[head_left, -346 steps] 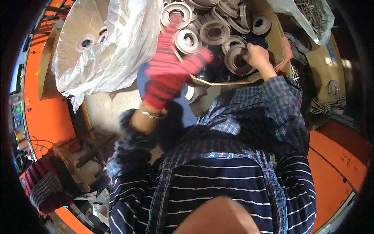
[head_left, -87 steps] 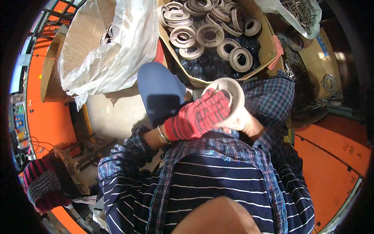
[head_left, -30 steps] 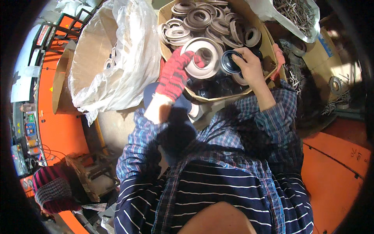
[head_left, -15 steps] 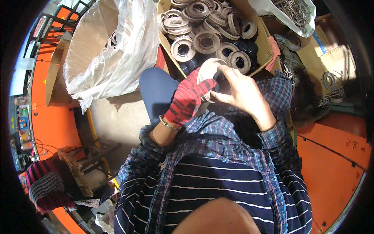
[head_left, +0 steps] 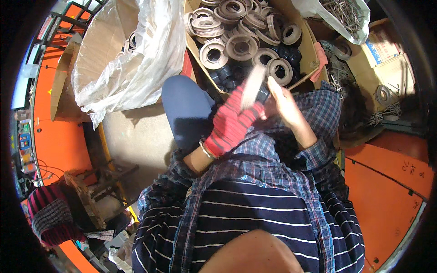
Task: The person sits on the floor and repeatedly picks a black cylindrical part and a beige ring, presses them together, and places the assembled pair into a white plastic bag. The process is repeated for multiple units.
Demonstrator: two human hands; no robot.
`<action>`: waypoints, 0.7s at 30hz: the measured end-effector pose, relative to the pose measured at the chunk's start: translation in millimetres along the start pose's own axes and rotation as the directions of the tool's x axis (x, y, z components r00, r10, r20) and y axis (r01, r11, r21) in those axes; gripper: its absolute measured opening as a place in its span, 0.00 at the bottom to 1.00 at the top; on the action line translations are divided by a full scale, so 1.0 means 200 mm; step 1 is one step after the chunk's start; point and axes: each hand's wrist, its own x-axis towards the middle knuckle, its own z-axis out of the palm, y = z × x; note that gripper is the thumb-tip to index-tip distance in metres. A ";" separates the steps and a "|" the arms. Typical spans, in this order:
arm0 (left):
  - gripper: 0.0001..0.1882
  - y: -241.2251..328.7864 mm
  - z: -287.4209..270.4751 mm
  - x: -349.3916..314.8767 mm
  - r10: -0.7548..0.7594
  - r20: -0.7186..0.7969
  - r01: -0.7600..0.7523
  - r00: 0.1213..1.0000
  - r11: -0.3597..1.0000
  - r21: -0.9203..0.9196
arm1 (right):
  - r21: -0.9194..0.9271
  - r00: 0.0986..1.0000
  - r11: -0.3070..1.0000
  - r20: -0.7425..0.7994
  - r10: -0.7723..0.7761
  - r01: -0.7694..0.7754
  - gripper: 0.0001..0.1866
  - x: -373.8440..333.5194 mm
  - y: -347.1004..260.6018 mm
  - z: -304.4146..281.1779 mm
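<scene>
My left hand [head_left: 233, 122], in a red and black striped knit glove, grips a beige plastic ring [head_left: 253, 87]. The ring stands nearly edge-on to view and is smeared by motion. A black round part [head_left: 262, 93] shows at the ring's right side; whether it is joined to the ring I cannot make out. My bare right hand [head_left: 289, 108] is just right of the black part, its fingers stretched out and pointing up. Shadow and blur partly hide its thumb side, so firm contact cannot be seen.
Ahead, a cardboard box [head_left: 311, 44] holds several beige rings [head_left: 241, 47] and black parts. A plastic-lined carton [head_left: 102, 77] stands at left. A bag of metal pins [head_left: 342, 17] lies at far right. Orange cabinets [head_left: 384, 195] flank me.
The ring has turned from showing its open face to nearly edge-on. My right hand has gone from gripping its rim to stretched fingers beside it; my left hand has shifted slightly right.
</scene>
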 end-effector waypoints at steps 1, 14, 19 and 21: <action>0.26 0.00 -0.01 0.01 0.042 -0.035 -0.045 0.999 0.994 -0.104 | -0.181 0.962 0.954 -0.089 -0.259 0.240 0.27 -0.01 0.01 -0.01; 0.21 -0.03 -0.04 0.01 0.038 -0.038 -0.049 0.999 0.932 -0.360 | -0.382 0.802 0.778 -0.136 -0.581 0.499 0.36 -0.01 0.08 0.03; 0.15 -0.07 -0.14 0.05 0.580 0.156 -0.583 0.800 0.686 0.435 | -0.635 0.577 0.377 0.132 -0.806 0.674 0.37 -0.04 0.07 -0.01; 0.18 -0.05 -0.12 0.03 0.615 0.172 -0.597 0.769 0.596 0.537 | -0.650 0.508 0.325 0.110 -0.855 0.687 0.33 -0.03 0.08 -0.01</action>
